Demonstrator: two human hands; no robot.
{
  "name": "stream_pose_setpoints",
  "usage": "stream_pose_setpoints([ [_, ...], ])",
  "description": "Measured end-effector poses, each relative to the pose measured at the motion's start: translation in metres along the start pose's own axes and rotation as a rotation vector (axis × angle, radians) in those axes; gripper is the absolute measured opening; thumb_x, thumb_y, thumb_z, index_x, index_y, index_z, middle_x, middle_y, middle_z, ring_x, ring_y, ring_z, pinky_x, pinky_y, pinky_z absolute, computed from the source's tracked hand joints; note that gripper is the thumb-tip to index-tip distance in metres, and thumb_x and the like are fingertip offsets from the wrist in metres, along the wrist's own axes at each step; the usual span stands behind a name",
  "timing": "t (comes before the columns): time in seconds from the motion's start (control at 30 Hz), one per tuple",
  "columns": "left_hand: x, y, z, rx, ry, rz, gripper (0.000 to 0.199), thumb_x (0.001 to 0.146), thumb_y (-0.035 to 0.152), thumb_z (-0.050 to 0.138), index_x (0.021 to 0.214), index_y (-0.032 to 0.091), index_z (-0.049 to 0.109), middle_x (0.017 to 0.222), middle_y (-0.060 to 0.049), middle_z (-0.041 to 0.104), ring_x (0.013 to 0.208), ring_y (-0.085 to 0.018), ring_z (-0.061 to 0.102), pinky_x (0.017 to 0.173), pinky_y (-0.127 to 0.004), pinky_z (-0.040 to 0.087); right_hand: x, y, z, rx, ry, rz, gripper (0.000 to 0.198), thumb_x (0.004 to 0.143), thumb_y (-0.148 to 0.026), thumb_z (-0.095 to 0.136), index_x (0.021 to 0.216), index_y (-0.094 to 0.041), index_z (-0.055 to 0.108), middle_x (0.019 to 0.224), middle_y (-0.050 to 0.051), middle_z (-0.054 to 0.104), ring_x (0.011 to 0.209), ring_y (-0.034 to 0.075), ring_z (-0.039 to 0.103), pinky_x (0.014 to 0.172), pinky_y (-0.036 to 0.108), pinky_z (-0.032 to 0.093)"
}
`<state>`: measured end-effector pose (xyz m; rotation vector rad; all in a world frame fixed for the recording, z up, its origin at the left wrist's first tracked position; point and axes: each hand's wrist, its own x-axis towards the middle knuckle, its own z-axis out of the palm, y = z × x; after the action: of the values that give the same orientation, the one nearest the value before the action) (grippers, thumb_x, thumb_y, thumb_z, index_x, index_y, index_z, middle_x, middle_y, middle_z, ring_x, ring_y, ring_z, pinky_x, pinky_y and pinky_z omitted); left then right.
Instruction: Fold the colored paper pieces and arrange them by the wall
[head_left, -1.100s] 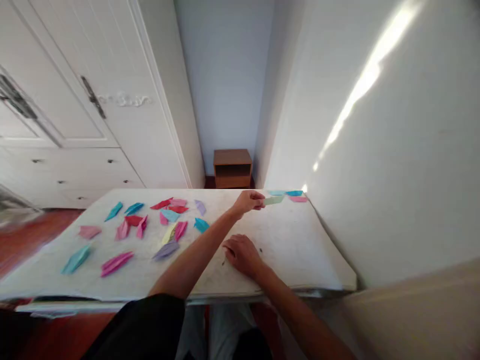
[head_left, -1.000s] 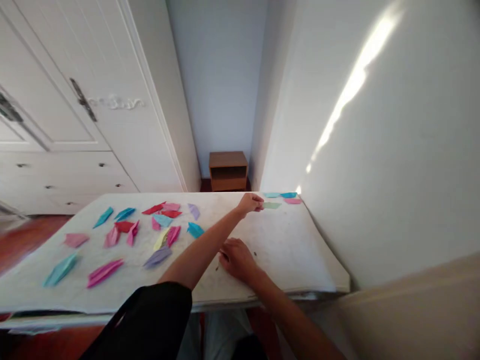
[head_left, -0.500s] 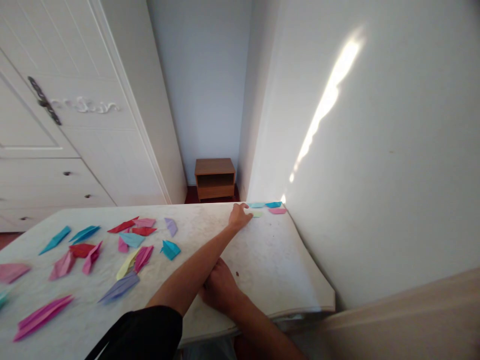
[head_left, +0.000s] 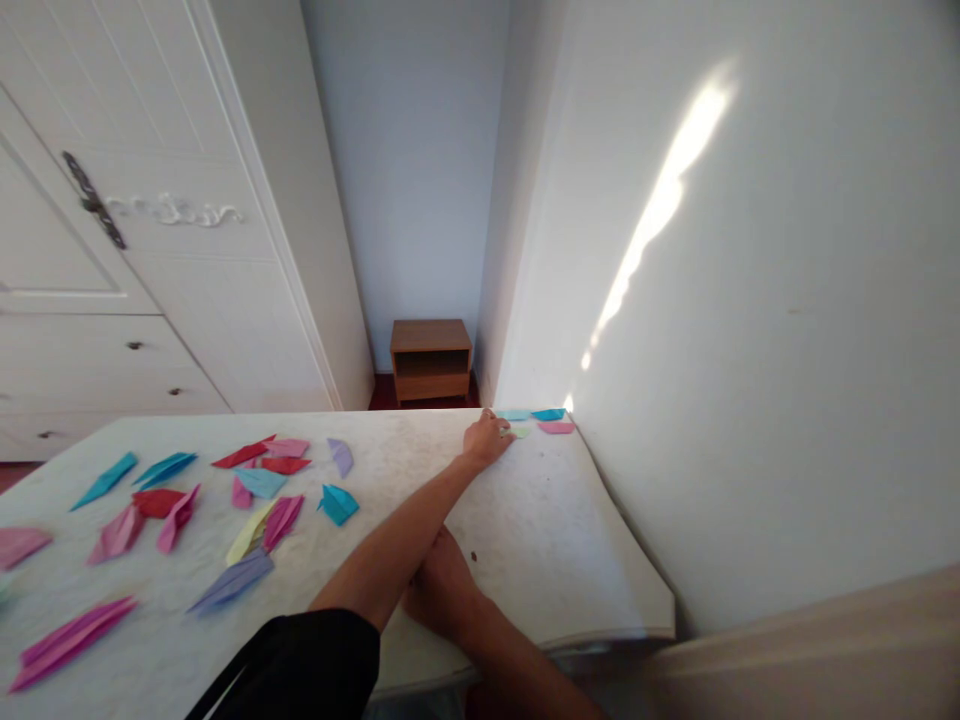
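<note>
My L grip [head_left: 484, 440] half bent at green paper [head_left: 520, 433], can't tell if holding; R grip [head_left: 445, 588] part hid, can't tell.

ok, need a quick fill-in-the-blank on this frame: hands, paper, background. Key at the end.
1. The paper piece at the fingertips of the left hand is pale ____.
2. The forearm crossing in front of the right hand is the ____ one.
3. The small open-fronted stand beyond the white surface is ____.

Missing words: green; left; brown.
</note>
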<state>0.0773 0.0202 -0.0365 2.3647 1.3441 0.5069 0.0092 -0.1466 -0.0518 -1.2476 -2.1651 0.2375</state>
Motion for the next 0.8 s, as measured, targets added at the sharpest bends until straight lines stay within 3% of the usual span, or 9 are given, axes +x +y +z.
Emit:
stream_pose_setpoints([
  [0.23,0.004,-0.002,0.002,0.007,0.032,0.059,0.030,0.085,0.042,0.060,0.110,0.028,0.067,0.122,-0.004,0.055,0.098,-0.020,0.063,0.085,-0.029,0.048,0.001,0.002,0.003,0.034,0.043,0.039,0.026,0.075,-0.011,0.055,0.095,-0.019,0.068,0.101,0.010,0.073,0.104,0.026,0.064,0.091,0.032,0.047],
  [0.37,0.006,-0.003,0.002,0.002,0.043,0.069,0.027,0.083,0.041,0.063,0.104,0.025,0.066,0.115,-0.004,0.059,0.098,-0.020,0.063,0.083,-0.028,0.048,0.002,0.002,0.004,0.041,0.043,0.046,0.026,0.075,-0.010,0.056,0.097,-0.019,0.068,0.105,0.009,0.072,0.107,0.025,0.063,0.094,0.031,0.045],
  [0.8,0.012,0.000,0.006,-0.021,-0.003,0.068,0.028,0.085,0.042,0.062,0.108,0.027,0.069,0.115,-0.005,0.060,0.100,-0.022,0.062,0.085,-0.029,0.046,0.000,0.002,0.004,0.063,0.043,0.112,0.029,0.075,-0.014,0.058,0.102,-0.019,0.067,0.113,0.011,0.070,0.111,0.026,0.061,0.096,0.033,0.045],
])
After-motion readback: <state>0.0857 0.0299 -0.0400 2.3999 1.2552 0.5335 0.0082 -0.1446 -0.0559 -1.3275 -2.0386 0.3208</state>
